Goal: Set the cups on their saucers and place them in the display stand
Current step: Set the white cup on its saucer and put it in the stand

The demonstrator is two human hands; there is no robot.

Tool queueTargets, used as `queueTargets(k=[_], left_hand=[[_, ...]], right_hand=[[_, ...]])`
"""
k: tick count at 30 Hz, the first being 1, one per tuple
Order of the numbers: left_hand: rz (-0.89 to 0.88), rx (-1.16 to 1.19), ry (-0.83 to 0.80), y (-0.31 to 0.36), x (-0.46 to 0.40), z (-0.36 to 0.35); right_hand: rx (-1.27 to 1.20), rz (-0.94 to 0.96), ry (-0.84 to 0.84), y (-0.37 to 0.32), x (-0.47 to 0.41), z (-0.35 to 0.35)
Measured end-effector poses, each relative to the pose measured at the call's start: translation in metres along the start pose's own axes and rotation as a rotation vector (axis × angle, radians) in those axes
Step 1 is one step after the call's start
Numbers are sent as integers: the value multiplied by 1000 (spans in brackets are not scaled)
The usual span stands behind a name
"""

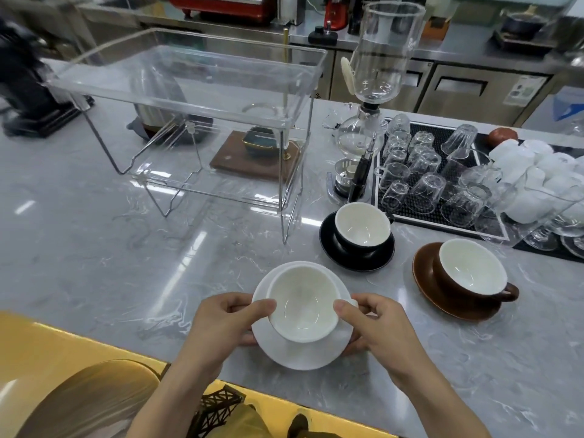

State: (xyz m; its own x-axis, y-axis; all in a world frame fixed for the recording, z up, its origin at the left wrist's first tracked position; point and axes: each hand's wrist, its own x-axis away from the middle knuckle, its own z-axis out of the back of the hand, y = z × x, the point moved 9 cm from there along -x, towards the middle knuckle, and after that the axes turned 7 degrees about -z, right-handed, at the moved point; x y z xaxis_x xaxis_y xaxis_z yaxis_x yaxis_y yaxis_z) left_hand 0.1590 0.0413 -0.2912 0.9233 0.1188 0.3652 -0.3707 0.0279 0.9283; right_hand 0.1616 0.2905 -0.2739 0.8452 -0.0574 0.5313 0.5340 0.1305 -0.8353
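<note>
A white cup (303,303) sits on a white saucer (300,350) near the counter's front edge. My left hand (224,327) grips the saucer's left rim, thumb on the cup's edge. My right hand (376,330) grips the right rim the same way. A black cup (363,227) rests on a black saucer (331,248) further back. To its right a brown cup (471,268) stands on a brown saucer (425,273). The clear two-tier display stand (177,99) on wire legs stands at the back left, both shelves bare.
A black mat (439,134) with several upturned glasses lies at the right, white cups (537,172) beyond it. A glass siphon brewer (376,86) stands behind the black cup. A wooden board (256,159) with a small dish sits behind the stand. The grey marble counter (94,248) stretches left.
</note>
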Motion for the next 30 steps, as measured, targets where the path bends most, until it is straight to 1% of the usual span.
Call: queueTargets(k=[9,15,24,30], left_hand=[[-49,27,54,16,9,55],[-89,26,128,36,13,107],[-224,66,213,85,4,157],[-294,82,294,114,-26,178]], right_hand=[[-18,32,-68,-26,8,-50],[-7,63,-90,-53,15,-92],[-34,160,-84,-107,17,-142],[-23,226,-26,-141,3,-163]])
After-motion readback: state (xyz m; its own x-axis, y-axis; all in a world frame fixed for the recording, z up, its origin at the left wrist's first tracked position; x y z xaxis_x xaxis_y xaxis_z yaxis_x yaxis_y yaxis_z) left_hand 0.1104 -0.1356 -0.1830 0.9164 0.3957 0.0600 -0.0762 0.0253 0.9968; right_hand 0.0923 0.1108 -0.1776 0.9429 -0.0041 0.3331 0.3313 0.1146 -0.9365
